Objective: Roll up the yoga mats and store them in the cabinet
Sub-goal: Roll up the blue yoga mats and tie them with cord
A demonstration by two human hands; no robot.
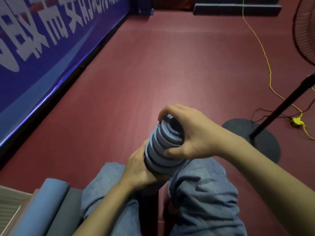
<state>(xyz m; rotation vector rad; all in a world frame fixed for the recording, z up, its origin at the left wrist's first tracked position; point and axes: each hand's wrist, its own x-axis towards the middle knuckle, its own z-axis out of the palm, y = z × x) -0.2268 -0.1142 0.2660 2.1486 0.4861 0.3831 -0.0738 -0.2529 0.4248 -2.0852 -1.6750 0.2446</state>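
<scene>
Denim-clad knees fill the six o'clock edge, nearest of all; beyond them, dark red floor spreads from centre to twelve o'clock; blue banner with white lettering slants along the nine-to-eleven side; standing fan leans in at three o'clock, round black base on the floor, yellow cable trailing off toward one; rolled mats, blue beside grey, lie at seven o'clock against what looks like a pale shelf or cabinet edge, too cropped to tell.

Held upright at centre, between the knees: blue yoga mat, rolled but telescoped, inner coils stepped up like a cone; left hand wrapped round the lower body of the roll at seven o'clock of it; right hand cupped over the protruding top, fingers curled across the spiral, thumb against the side.

Judged soft, light, springy foam; grippy rather than slick; likely to unwind or telescope if slackened; best taken round the outer wrap mid-length, with a flat palm pressing the coil end flush.
</scene>
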